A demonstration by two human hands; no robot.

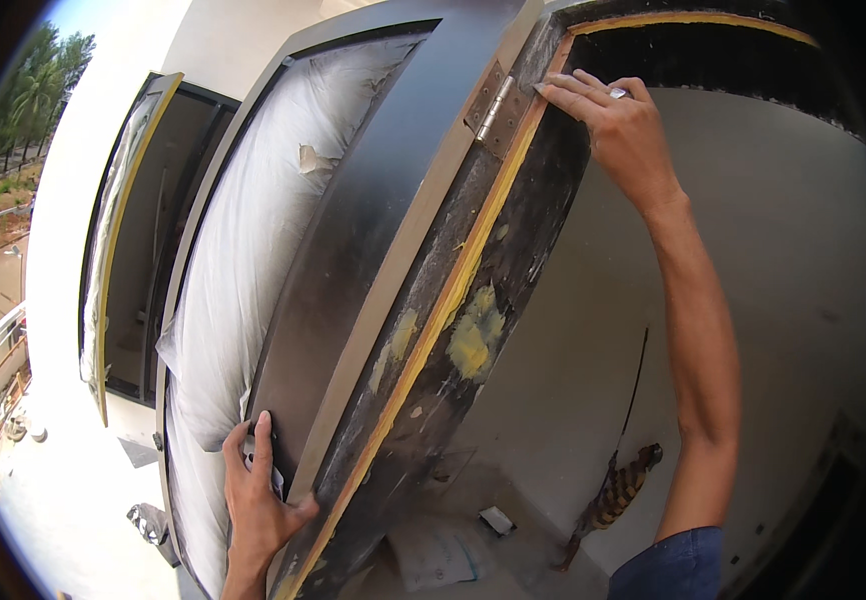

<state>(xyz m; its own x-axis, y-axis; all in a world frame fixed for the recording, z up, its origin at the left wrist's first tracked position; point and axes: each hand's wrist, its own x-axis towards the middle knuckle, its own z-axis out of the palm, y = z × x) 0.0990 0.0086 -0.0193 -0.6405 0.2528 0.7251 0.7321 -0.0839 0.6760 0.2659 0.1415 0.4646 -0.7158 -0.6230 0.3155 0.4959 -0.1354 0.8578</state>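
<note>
black door [353,240], yellow foam [473,340], white sheet [243,250]

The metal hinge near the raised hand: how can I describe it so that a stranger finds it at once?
Start at the tall dark door whose edge faces the camera, and follow that edge up to the right hand. Just left of its fingertips sits the dull grey metal hinge, folded between door and paint-smeared dark frame. It is the only metal fitting there.
</note>
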